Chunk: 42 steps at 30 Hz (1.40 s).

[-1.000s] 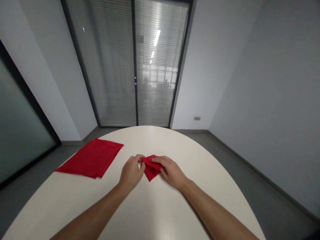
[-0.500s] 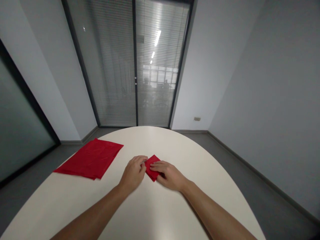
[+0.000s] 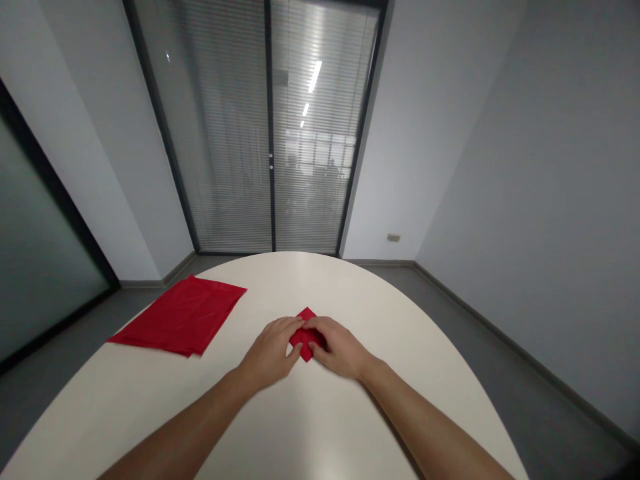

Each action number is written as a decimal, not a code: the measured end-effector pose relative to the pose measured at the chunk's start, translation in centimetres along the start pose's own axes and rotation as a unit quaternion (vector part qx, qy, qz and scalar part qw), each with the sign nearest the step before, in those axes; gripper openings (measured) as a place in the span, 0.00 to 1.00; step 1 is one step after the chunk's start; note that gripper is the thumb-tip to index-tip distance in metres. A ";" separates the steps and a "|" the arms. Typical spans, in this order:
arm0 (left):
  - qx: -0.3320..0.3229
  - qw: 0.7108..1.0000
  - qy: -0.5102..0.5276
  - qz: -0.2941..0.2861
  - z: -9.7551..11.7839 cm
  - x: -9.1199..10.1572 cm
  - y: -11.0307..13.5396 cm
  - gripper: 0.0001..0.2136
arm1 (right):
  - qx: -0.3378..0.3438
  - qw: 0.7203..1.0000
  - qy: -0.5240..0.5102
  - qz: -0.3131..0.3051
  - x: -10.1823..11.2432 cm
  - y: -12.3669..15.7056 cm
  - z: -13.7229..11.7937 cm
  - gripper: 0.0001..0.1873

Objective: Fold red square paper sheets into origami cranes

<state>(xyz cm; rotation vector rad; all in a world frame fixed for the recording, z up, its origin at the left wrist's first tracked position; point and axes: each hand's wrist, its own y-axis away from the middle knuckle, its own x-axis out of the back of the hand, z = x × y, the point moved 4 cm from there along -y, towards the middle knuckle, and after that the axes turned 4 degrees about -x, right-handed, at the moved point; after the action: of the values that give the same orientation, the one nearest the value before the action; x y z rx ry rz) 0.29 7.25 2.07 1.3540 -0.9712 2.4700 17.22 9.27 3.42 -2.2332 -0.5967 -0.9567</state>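
Observation:
A small folded square of red paper (image 3: 307, 340) lies on the white table like a diamond, one corner pointing away from me. My left hand (image 3: 273, 348) is at its left side, with curled fingertips on the upper left edge and the thumb near the lower left edge. From the right, my right hand (image 3: 343, 345) curves over the paper, its fingers on top and its thumb by the lower right edge. The fingertips of both hands nearly meet over the middle. The left and right corners are partly hidden under my fingers.
Larger red sheets (image 3: 185, 313) lie in a loose stack at the table's left. The round white table (image 3: 320, 413) has a curved edge all around. Beyond it stand a glass partition with blinds (image 3: 230, 133) and pale walls.
My left hand has shifted onto the paper, its thumb now spread below the fingers. The right fingers have arched up and drawn towards the left hand. The larger sheets have stayed in place.

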 end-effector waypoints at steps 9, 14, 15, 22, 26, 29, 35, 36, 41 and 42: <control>-0.041 0.999 0.018 -0.026 1.4 0.7 0.1 0.17 | -0.055 0.996 0.070 0.014 0.7 -0.1 -0.3 0.11; -0.043 0.998 0.009 -0.033 1.8 0.9 0.0 0.17 | -0.027 0.998 0.062 -0.008 0.6 0.0 -0.3 0.26; -0.044 0.998 0.007 -0.036 1.8 0.9 0.0 0.17 | -0.030 0.997 0.068 -0.013 0.5 0.0 -0.2 0.28; -0.059 0.996 -0.031 -0.051 2.4 1.2 0.2 0.20 | -0.082 0.986 0.125 -0.074 -0.1 0.3 0.3 0.38; -0.055 0.996 -0.060 -0.043 2.5 1.1 0.2 0.20 | -0.063 0.987 0.137 -0.055 0.1 0.2 -0.1 0.35; -0.027 0.995 -0.087 -0.031 2.2 0.8 0.3 0.22 | -0.045 0.989 0.131 -0.057 0.1 0.2 -0.5 0.30; -0.001 0.992 -0.118 -0.035 1.7 0.4 0.4 0.23 | -0.072 0.981 0.132 -0.123 -0.5 0.5 -0.3 0.32; -0.004 0.993 -0.114 -0.034 1.7 0.4 0.3 0.23 | -0.081 0.979 0.135 -0.129 -0.6 0.5 -0.2 0.33; -0.019 0.994 -0.100 -0.037 1.6 0.5 0.3 0.23 | -0.094 0.977 0.138 -0.131 -0.9 0.8 0.2 0.38; -0.021 0.994 -0.099 -0.044 1.5 0.4 0.4 0.23 | -0.093 0.977 0.138 -0.131 -0.9 0.8 0.3 0.38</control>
<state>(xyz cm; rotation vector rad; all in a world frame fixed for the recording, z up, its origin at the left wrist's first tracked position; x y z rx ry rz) 0.93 5.96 2.80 1.6165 -0.9728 2.2715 17.26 8.75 2.28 -2.1588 -0.7090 -1.4828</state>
